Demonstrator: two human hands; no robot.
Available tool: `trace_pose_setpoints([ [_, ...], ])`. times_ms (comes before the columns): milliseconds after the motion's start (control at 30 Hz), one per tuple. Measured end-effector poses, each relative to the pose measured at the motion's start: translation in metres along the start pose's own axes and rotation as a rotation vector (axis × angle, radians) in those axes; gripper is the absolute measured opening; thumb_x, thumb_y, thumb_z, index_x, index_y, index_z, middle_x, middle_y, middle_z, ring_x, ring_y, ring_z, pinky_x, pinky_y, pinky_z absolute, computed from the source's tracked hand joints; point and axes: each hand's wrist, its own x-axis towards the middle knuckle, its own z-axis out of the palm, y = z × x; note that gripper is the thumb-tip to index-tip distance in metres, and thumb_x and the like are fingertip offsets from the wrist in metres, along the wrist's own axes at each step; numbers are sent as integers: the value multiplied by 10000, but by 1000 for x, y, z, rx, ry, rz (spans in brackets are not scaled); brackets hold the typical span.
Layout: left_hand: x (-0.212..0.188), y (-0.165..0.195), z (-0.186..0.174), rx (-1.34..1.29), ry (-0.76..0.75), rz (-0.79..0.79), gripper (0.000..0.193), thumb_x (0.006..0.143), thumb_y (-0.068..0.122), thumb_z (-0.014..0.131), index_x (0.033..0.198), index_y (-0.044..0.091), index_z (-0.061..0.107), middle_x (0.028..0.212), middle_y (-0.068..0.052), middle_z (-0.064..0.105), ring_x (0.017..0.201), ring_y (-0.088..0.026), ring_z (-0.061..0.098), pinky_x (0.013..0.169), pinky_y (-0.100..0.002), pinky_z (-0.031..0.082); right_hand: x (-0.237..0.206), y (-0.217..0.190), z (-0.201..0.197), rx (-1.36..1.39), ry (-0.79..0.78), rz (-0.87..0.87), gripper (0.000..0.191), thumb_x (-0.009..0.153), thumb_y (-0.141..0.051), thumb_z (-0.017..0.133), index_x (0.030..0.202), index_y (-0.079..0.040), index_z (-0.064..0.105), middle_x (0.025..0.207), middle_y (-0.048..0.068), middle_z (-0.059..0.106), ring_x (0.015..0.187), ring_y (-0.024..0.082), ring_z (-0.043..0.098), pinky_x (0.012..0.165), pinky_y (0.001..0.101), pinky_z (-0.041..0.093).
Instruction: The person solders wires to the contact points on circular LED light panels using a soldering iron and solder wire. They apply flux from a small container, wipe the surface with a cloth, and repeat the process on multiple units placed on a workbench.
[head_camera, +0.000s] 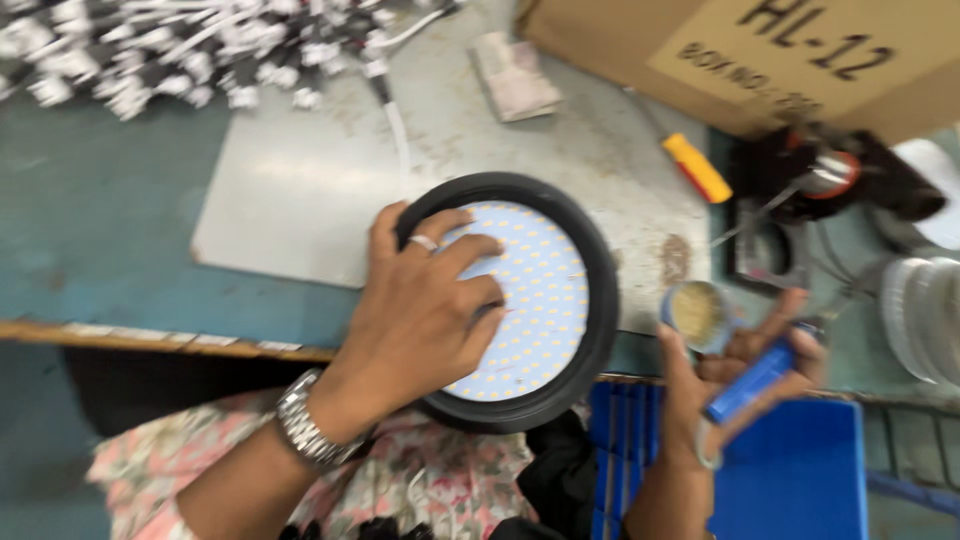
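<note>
Teal workbench bearing a grey metal sheet, brightly lit

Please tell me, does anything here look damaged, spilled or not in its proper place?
The round lamp under the left hand juts over the table's front edge, partly unsupported. The grey mat is stained brown near its right corner. The right hand holds a blue tube. The picture is blurred; I see no breakage.

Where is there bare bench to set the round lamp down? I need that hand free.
Bare: the grey mat left of the round lamp, and the teal bench beyond it. Crowded: the white connector pile at the top, and the cardboard box, screwdriver and tools on the right.
</note>
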Motion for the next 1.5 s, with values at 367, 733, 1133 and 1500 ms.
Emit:
trace_pose_setpoints([
  [367,-1,-3,3,-1,35,11,115,825,250,730,842,144,774,1207,-25,677,1318,-301,514,1131,-638,225,-14,-65,22,556,-564,-419,903,798,53,788,1402,-307,222,1736,162,232,1376,326,572,1090,428,578],
  [733,0,-5,2,-2,40,6,117,789,228,722,819,135,788,1207,-52,675,1306,-314,520,1129,-620,237,-14,-70,42,582,-755,-442,885,788,104,744,1385,-264,204,1741,219,200,1450,417,522,1164,500,526],
  [1133,0,-3,2,5,43,0,113,794,236,733,788,137,786,1197,-46,679,1305,-304,522,1129,-611,232,-14,-71,38,580,-748,-438,887,777,122,734,1385,-253,207,1730,215,214,1454,433,533,1141,503,565],
  [1500,-1,-4,1,-12,45,-9,110,797,241,735,787,144,786,1192,-36,679,1304,-297,523,1130,-606,234,-14,-69,36,574,-753,-424,891,775,133,738,1382,-250,209,1729,216,220,1450,424,535,1129,497,571],
])
